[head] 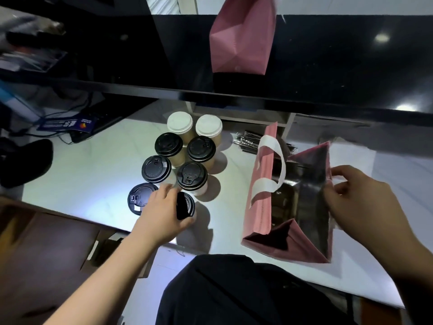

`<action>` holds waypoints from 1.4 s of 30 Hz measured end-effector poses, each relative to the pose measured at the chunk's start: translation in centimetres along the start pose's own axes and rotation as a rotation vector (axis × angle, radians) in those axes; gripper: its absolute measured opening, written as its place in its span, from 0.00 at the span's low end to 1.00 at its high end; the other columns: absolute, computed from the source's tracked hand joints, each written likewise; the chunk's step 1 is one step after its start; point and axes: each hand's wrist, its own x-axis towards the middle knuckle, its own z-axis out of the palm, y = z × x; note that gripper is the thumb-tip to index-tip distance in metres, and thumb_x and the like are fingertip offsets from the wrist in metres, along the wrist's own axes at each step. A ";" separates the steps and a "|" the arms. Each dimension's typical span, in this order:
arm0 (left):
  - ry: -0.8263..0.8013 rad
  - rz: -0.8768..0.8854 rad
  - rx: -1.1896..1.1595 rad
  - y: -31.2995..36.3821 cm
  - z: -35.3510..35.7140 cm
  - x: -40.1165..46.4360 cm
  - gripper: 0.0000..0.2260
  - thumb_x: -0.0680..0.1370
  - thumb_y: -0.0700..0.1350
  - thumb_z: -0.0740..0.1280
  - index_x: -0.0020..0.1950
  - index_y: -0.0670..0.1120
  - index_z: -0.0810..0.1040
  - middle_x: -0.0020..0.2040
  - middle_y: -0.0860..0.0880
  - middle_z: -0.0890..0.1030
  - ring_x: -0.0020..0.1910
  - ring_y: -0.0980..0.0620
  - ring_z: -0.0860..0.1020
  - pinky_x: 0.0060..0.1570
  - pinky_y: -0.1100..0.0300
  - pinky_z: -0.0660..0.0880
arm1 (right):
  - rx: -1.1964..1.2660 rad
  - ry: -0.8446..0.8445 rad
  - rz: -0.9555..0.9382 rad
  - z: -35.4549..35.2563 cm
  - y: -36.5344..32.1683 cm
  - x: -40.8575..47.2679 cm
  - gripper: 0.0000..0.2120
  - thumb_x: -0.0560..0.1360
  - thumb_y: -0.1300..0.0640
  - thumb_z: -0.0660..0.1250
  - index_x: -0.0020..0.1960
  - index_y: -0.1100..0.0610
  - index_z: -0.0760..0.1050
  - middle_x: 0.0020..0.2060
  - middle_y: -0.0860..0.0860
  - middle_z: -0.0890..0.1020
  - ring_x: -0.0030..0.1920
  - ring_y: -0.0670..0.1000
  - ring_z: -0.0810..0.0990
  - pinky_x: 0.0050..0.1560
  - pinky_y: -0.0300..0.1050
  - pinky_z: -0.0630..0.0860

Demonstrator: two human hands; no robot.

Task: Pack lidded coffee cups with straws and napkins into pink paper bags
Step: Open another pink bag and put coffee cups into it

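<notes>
pink bag (260, 184) upright, mouth up | right hand (358, 198) pinches rim | left hand (164, 212) grips cup (186, 207)

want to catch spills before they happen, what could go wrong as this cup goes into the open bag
1. The left hand grips the nearest black-lidded cup from above, near the lid; if the lid is loose, it may pop off when lifted.
2. The other cups stand tightly clustered beside it, so the lift could knock one over.
3. The right hand holds only one edge of the pink bag; the mouth could sag or catch the cup.
</notes>
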 end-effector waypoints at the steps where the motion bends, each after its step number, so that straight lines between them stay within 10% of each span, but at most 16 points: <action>1: 0.008 -0.008 -0.006 -0.1 0.3 0.0 0.40 0.71 0.61 0.74 0.78 0.48 0.65 0.75 0.46 0.66 0.72 0.42 0.67 0.72 0.49 0.66 | -0.004 -0.010 0.002 0.1 0.1 0.0 0.13 0.80 0.44 0.65 0.62 0.46 0.76 0.34 0.35 0.76 0.31 0.39 0.77 0.29 0.35 0.70; 14: 0.086 0.106 -0.024 4.2 -8.7 -2.4 0.40 0.62 0.70 0.64 0.71 0.57 0.67 0.64 0.51 0.76 0.62 0.45 0.75 0.61 0.48 0.75 | 0.006 -0.030 0.012 -0.3 0.0 0.3 0.14 0.80 0.46 0.64 0.63 0.49 0.76 0.40 0.45 0.86 0.34 0.45 0.80 0.37 0.43 0.78; 21: 0.513 0.469 -0.285 14.4 -18.1 -4.8 0.37 0.67 0.63 0.74 0.74 0.60 0.67 0.66 0.63 0.72 0.63 0.64 0.72 0.61 0.78 0.63 | 0.046 -0.056 0.013 -0.6 -0.2 -0.2 0.18 0.81 0.44 0.64 0.68 0.48 0.75 0.44 0.45 0.87 0.43 0.52 0.85 0.44 0.50 0.82; 31: -0.132 0.702 0.114 24.4 -13.3 -0.2 0.26 0.68 0.61 0.76 0.63 0.60 0.71 0.56 0.58 0.76 0.54 0.55 0.76 0.51 0.54 0.78 | 0.069 -0.127 -0.004 -1.3 0.9 -0.9 0.17 0.81 0.46 0.61 0.68 0.43 0.73 0.47 0.45 0.86 0.42 0.50 0.83 0.41 0.49 0.81; 42: -0.183 0.714 0.388 26.3 -2.9 6.7 0.35 0.72 0.54 0.77 0.73 0.46 0.66 0.67 0.44 0.74 0.63 0.41 0.76 0.56 0.50 0.75 | 0.037 -0.109 -0.003 -1.5 2.0 -0.5 0.15 0.81 0.53 0.59 0.66 0.46 0.74 0.45 0.48 0.86 0.45 0.55 0.82 0.43 0.53 0.80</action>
